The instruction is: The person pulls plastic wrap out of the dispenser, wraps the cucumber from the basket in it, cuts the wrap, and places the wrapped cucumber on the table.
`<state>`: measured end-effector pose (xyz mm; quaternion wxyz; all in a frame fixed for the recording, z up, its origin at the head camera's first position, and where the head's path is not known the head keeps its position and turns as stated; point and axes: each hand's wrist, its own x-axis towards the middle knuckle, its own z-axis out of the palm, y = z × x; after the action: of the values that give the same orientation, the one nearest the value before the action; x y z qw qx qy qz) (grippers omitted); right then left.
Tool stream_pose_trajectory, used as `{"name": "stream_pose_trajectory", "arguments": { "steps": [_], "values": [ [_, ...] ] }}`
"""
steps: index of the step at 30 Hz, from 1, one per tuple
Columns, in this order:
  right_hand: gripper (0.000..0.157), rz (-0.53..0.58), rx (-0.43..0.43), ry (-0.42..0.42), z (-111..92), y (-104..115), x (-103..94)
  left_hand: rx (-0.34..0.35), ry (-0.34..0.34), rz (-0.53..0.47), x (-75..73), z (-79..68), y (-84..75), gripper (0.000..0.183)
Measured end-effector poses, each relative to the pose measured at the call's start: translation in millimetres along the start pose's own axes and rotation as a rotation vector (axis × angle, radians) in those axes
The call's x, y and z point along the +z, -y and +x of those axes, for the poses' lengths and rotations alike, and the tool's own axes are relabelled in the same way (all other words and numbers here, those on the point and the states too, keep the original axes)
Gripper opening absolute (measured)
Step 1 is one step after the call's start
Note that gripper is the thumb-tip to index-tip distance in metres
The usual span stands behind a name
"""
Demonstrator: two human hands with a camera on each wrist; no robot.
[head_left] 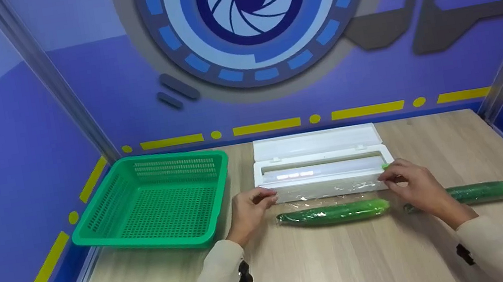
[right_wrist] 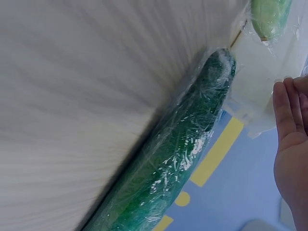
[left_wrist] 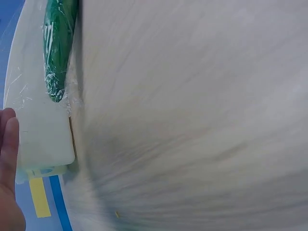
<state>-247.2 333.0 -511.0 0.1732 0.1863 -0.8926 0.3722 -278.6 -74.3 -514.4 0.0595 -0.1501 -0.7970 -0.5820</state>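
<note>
My left hand [head_left: 247, 216] and right hand [head_left: 418, 188] pinch the two sides of a clear sheet of plastic wrap [head_left: 330, 190] between thumb and fingers. The wrap spans the front of an open white wrap dispenser box [head_left: 260, 178], with its roll [head_left: 336, 168] inside. In front of the box a cucumber [head_left: 334, 214] lies crosswise; film clings to it in the left wrist view. Another cucumber [head_left: 489, 191], wrapped in film, lies under and right of my right forearm. The right wrist view shows that wrapped cucumber [right_wrist: 178, 154] close up.
A green plastic basket [head_left: 146, 242] with slotted sides stands to the left on the wooden table [head_left: 322, 271]. The dispenser's lid [head_left: 315, 142] is folded back toward the blue wall [head_left: 276, 107]. A small green slider [head_left: 385, 166] sits at the box's right end.
</note>
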Motion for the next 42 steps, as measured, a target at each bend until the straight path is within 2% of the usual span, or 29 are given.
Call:
{"name": "stream_pose_trajectory", "arguments": {
  "steps": [4,8,14,17,22,31,42],
  "values": [
    [0.024,0.011,0.034,0.008,-1.8,0.5,-0.1,-0.006,0.045,0.033,-2.5,-2.9,-2.2,0.011],
    [0.023,-0.025,0.044,0.005,-3.0,3.9,-0.6,0.025,0.066,0.084,-3.5,-5.4,-5.3,0.008],
    [0.029,-0.057,0.004,0.008,-5.1,11.3,-3.4,0.137,0.079,0.168,-2.8,-10.6,-9.2,0.005],
    [0.030,-0.065,-0.001,0.017,-7.1,13.2,-4.5,0.170,0.093,0.172,-2.9,-14.0,-9.6,0.006],
    [0.029,-0.058,0.003,0.025,-13.7,15.1,-7.0,0.157,0.115,0.186,-2.5,-18.7,-11.4,0.007],
    [0.036,0.003,-0.103,0.012,-26.4,14.1,-9.6,0.229,0.150,0.126,-2.4,-24.0,-2.3,0.009],
    [0.037,-0.066,-0.068,0.031,-42.4,20.1,-3.5,0.250,0.204,0.192,-4.0,-34.0,-2.9,0.013]
  ]
}}
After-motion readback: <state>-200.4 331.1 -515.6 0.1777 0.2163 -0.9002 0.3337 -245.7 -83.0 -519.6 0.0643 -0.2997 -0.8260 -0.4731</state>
